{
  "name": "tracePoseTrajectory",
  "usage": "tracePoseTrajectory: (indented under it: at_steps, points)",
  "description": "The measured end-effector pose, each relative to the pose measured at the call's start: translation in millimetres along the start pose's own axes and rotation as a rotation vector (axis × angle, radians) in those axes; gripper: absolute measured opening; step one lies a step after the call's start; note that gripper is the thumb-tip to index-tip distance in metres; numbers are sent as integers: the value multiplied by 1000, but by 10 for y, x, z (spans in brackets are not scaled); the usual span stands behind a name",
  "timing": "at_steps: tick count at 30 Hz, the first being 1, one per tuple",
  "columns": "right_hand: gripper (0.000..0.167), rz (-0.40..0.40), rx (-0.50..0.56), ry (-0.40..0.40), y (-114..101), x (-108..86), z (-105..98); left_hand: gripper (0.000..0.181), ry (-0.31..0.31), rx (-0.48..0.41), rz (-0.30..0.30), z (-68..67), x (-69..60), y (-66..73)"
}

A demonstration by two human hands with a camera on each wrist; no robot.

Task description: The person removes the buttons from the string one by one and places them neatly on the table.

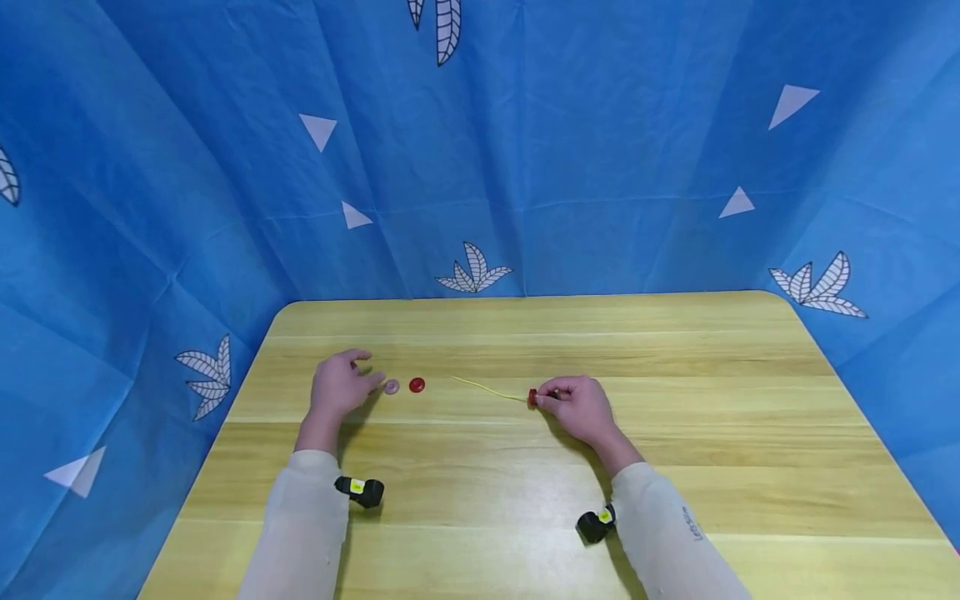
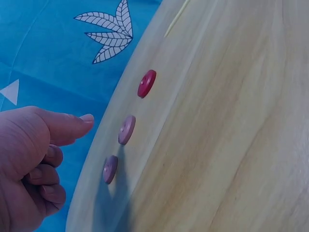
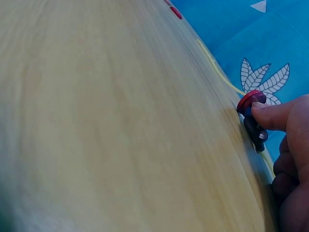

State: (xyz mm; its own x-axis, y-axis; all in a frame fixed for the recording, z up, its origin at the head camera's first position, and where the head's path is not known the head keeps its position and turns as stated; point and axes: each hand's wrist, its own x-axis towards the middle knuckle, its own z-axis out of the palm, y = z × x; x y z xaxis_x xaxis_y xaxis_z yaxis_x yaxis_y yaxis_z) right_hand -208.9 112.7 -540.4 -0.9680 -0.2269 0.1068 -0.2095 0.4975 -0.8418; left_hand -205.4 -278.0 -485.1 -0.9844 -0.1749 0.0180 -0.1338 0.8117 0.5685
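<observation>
My left hand (image 1: 343, 385) hovers over the left part of the table and holds nothing. Just off its fingertips lie a mauve button (image 1: 392, 387) and a red button (image 1: 417, 385). The left wrist view shows a second mauve button (image 2: 110, 169), nearer that hand. With thumb and finger, my right hand (image 1: 581, 408) pinches a red button (image 3: 252, 100) on a yellow cord (image 1: 487, 389). Behind it, dark buttons (image 3: 255, 131) hang close under the fingers, partly covered. The cord's free end lies leftward on the table, and another stretch shows below the dark buttons.
The wooden table (image 1: 510, 517) has rounded far corners. A blue curtain (image 1: 525, 150) with leaf and triangle prints hangs behind and at both sides. A black wrist camera sits on each sleeve, close above the tabletop.
</observation>
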Motion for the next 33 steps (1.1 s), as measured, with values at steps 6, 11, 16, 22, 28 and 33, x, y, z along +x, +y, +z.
tracePoseTrajectory:
  at_steps: [6, 11, 16, 22, 28, 33]
  points:
    - [5, -7, 5, -2, 17, 17, 1, 48, -17, 4, 12, 20, 22, 84]
    - [5, 3, 15, -3, 12, 19, 0, 48, -16, 12, 43, 38, 56, 165]
    - [4, -1, -2, 1, 31, 29, 6, 47, -27, 3, 73, 57, 76, 277]
    - [5, -8, -3, 4, 41, 24, 8, 50, -77, -47, 60, 101, 90, 409]
    - [5, -13, 3, 3, 22, 17, -6, 49, -95, -55, 67, 152, 92, 516]
    - [3, 5, 5, 2, 10, 13, -12, 48, -89, -21, 105, 197, 107, 571]
